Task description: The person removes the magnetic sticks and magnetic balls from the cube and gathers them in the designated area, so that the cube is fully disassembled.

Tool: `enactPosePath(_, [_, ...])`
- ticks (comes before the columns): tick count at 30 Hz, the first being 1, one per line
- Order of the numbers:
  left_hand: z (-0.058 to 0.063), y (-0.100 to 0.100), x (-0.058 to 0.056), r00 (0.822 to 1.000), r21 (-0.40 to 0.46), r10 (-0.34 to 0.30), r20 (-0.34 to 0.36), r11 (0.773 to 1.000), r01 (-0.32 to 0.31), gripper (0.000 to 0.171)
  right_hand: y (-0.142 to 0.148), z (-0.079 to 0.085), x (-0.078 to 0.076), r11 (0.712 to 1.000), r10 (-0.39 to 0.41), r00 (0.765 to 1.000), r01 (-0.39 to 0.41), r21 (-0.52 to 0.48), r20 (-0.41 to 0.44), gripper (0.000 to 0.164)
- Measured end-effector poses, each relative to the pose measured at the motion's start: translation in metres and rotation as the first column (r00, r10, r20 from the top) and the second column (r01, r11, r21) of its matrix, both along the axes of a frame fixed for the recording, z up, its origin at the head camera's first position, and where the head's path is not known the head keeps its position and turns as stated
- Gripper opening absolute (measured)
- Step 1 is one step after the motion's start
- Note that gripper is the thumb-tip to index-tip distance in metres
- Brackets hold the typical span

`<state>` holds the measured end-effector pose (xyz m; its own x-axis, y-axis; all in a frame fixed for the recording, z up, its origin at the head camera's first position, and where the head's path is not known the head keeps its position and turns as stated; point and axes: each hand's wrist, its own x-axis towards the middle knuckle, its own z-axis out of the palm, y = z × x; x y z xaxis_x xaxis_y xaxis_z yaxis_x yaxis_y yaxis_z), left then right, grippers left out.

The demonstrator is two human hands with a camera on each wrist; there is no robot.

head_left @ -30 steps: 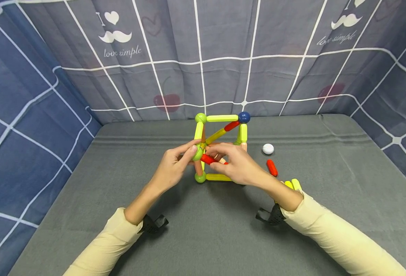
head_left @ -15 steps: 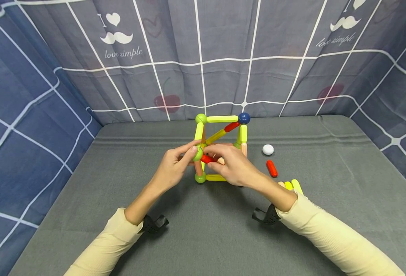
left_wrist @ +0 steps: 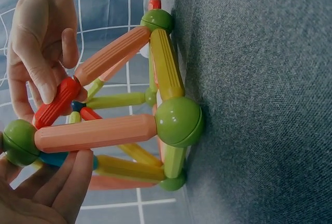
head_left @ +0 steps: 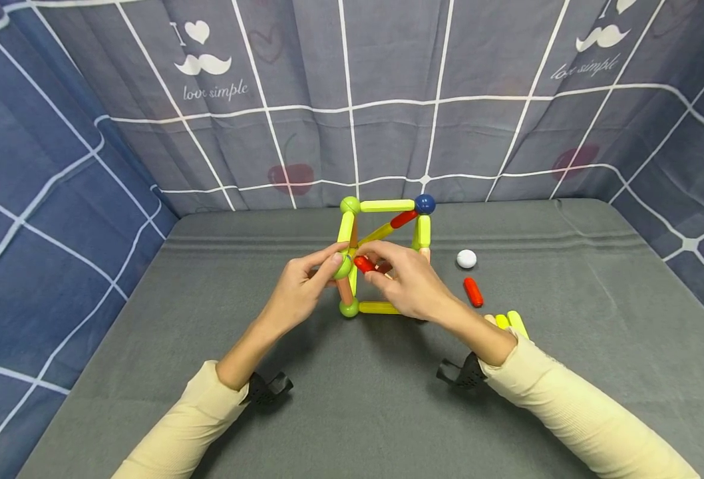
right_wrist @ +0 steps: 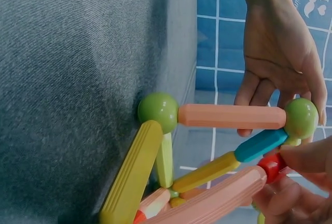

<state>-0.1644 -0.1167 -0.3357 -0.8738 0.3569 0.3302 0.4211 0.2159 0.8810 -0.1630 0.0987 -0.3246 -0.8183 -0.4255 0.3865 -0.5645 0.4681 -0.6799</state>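
Observation:
A frame of magnetic rods and balls stands on the grey cloth in the head view, with a dark blue ball [head_left: 424, 204] at its far right corner. At its upper front left corner, my left hand [head_left: 297, 289] pinches a green ball [left_wrist: 19, 142] between thumb and fingers. My right hand [head_left: 412, 279] pinches a red magnetic rod [left_wrist: 57, 102], whose tip is close to that ball. In line with it, a peach rod [left_wrist: 111, 55] slants down to a lower green ball [left_wrist: 156, 22]. A blue rod [right_wrist: 261, 145] and a yellow rod form another diagonal.
Right of the frame lie a white ball [head_left: 466, 259] and a loose red rod [head_left: 473, 292]. Several yellow and peach rods, including a yellow rod [head_left: 515, 322], lie beside the right sleeve, partly hidden. A checked curtain [head_left: 388, 146] hangs behind.
The red rod's tip has moved slightly up and right, away from the green ball, with my right fingers. My left hand stays in place on the ball.

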Motion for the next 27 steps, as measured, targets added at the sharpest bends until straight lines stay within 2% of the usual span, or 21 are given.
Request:
enactPosePath(3, [0.000,0.000,0.000,1.000,0.014,-0.011,0.005,1.000,0.011,0.036,0.004,0.000,0.000,0.998,-0.055,0.998,0.055,-0.030,0.025,0.027])
enactPosePath(9, [0.000,-0.001,0.001,1.000,0.019,-0.015,0.007,1.000,0.015,0.036,0.010,0.005,0.004,0.991,-0.125,0.989,0.127,0.035,-0.074,0.027])
enactPosePath(12, [0.000,-0.001,0.001,1.000,0.025,-0.017,0.008,1.000,0.017,0.036,0.012,0.007,0.007,0.990,-0.130,0.988,0.134,0.047,-0.080,0.028])
enactPosePath(18, [0.000,-0.002,0.001,1.000,0.028,-0.016,0.019,0.999,0.015,0.036,0.014,0.007,0.009,0.989,-0.145,0.989,0.145,0.017,0.015,0.028])
enactPosePath(24, [-0.001,-0.001,0.000,1.000,0.034,-0.018,0.017,0.999,0.017,0.036,0.015,0.007,0.008,0.981,-0.119,0.982,0.139,-0.138,0.144,0.027])
enactPosePath(27, [-0.001,-0.001,0.000,1.000,0.036,-0.019,0.009,0.999,0.019,0.036,0.017,0.006,0.008,0.975,-0.121,0.979,0.149,-0.167,0.166,0.029])
